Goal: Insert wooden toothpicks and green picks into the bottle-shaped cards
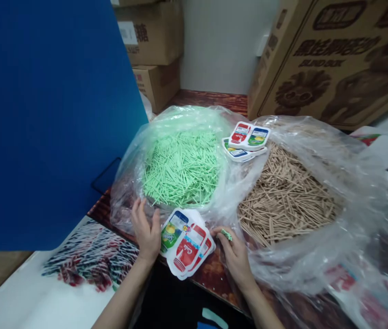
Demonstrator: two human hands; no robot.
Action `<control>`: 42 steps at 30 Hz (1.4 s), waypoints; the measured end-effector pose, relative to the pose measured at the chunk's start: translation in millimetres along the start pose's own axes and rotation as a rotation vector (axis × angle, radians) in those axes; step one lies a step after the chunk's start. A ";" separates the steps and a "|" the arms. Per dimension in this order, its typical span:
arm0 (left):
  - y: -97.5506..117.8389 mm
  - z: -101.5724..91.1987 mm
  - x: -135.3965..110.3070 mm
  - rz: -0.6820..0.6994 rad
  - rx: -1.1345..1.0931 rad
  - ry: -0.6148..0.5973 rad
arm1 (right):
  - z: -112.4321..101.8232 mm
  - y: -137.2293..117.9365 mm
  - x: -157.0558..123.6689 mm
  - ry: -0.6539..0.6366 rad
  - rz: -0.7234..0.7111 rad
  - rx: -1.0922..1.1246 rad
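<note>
We see the right grip (236, 259) pinching a bundle of green sticks (226, 235), the printed cards (184, 242) lying just to its left, their red print (189, 249) leaning its long axis toward it, and the left grip (146, 235), fingers spread, beside their opposite edge.

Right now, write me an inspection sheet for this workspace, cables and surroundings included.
Surface: dark reddish-brown tabletop, partly covered by plastic bags.
Job's things: near card stack; green sticks and brown sticks, bagged.
Clutter: second card stack on the plastic between stick piles.
Left hand: open beside the near card stack.
Right hand: pinching a small green bundle.
Cables: nothing certain; thin black bent wire beside blue panel.
Surroundings: blue panel, cardboard boxes.
</note>
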State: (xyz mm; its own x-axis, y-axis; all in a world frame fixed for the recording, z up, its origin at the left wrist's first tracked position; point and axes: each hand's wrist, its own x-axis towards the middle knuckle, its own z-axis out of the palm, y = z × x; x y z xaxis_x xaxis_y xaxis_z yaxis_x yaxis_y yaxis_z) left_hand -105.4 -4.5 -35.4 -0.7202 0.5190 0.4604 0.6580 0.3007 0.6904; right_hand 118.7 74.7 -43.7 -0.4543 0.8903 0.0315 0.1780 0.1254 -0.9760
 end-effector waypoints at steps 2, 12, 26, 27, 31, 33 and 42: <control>-1.1 11.2 13.0 -0.018 0.025 -0.035 | 0.4 -0.5 0.7 0.006 0.005 -0.004; 12.7 67.6 42.1 -0.058 0.115 -0.176 | 2.1 5.0 1.4 -0.013 0.042 0.000; 12.2 102.2 68.8 -0.042 0.163 -0.255 | -2.4 7.7 19.5 -0.049 -0.015 0.010; 12.4 103.8 70.8 -0.040 0.164 -0.261 | -2.4 7.8 21.3 -0.051 -0.018 0.008; 11.5 99.9 78.2 -0.068 0.135 -0.325 | -2.8 6.9 24.7 -0.060 -0.035 0.007; 10.3 89.8 78.9 -0.106 0.093 -0.371 | -3.3 5.5 24.4 -0.052 -0.039 0.021; 15.4 7.0 18.4 0.141 0.058 -0.303 | -8.5 -5.8 12.7 0.016 0.022 0.144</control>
State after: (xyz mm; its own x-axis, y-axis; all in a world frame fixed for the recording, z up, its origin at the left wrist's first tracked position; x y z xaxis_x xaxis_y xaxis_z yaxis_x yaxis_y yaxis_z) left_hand -106.9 15.4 -20.2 -0.5289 0.7703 0.3562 0.7641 0.2495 0.5950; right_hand 119.4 89.0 -35.8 -0.4373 0.8992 0.0120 0.0606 0.0427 -0.9972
